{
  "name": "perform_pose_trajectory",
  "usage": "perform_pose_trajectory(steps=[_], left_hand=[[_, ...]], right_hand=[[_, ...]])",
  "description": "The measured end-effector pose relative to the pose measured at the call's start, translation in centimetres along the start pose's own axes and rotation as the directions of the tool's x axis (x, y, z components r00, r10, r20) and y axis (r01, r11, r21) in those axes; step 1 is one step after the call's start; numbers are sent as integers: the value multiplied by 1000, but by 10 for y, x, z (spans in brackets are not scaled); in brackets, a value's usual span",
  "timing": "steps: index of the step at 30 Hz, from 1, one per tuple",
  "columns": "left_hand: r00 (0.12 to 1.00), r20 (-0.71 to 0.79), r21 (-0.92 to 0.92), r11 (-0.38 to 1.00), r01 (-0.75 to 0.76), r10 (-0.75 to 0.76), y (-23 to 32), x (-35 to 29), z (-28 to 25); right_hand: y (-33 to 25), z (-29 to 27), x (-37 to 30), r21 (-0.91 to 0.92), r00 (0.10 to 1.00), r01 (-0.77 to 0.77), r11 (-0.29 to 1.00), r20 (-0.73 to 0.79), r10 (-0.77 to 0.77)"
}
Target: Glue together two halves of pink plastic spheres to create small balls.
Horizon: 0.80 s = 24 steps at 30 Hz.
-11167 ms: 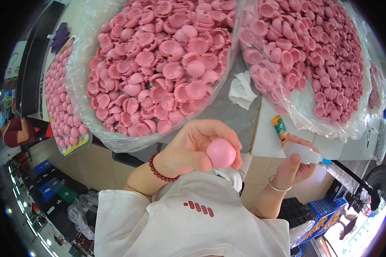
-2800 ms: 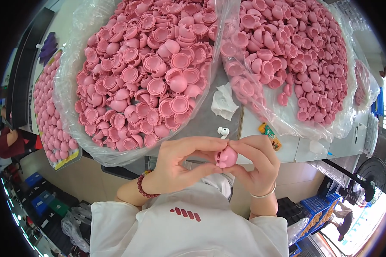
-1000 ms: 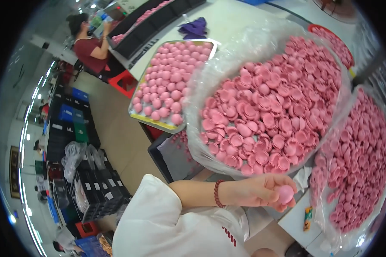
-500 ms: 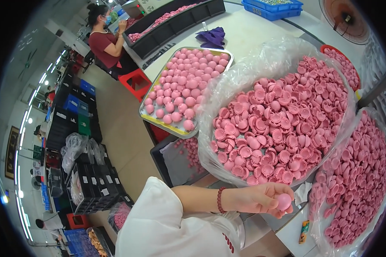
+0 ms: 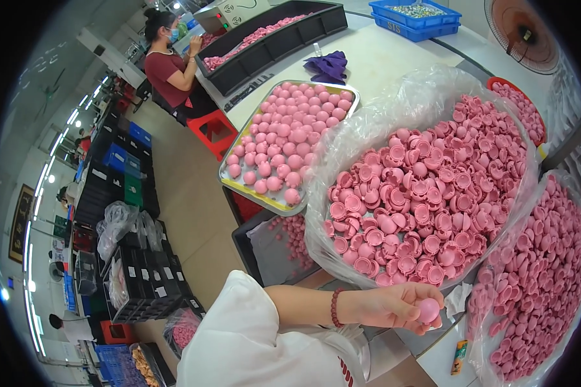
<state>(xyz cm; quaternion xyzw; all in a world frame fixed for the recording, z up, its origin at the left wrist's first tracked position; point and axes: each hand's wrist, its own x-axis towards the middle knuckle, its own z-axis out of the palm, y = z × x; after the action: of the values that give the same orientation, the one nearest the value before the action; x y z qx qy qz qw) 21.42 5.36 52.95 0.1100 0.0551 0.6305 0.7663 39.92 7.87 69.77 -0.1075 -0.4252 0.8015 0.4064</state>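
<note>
A rimmed tray (image 5: 255, 196), its edge presumably keeping loose balls (image 5: 283, 129) from rolling off; a clear bag (image 5: 426, 90), spread wide, probably for easy reach into pink half-shells (image 5: 426, 193); the left hand (image 5: 390, 306), thumb and curled fingers around one pink ball (image 5: 429, 310), near the bag's near edge; right hand out of view.

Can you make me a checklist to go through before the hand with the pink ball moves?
1. Left hand holding the pink ball: ok.
2. Right hand in view: not ok, it can't be seen.
3. Pink ball closed all the way around: cannot tell, the hand hides part.
4. Tray of pink balls in view: ok, to the left of the plastic bag.
5. Small orange-and-green item apart from the left hand: ok.
</note>
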Motion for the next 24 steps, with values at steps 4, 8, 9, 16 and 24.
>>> perform_pose_trajectory(steps=[4,8,9,16,24], left_hand=[[1000,-1,-21,1000,-5,5,1,-2,0],[1000,7,-30,1000,5,-5,1,-1,-2],[1000,12,-32,999,10,-9,1,0,-3],[1000,15,-29,999,25,-25,1,6,2],[999,23,-38,999,24,-23,-1,7,-1]], right_hand=[[-32,-16,-13,-333,881,-462,822,-278,383],[-26,-10,-12,-273,867,-459,846,-348,358],[-23,-6,-11,-255,861,-454,854,-373,347],[-3,2,-6,235,959,49,971,-282,20],[9,4,-6,226,941,228,947,-301,-155]])
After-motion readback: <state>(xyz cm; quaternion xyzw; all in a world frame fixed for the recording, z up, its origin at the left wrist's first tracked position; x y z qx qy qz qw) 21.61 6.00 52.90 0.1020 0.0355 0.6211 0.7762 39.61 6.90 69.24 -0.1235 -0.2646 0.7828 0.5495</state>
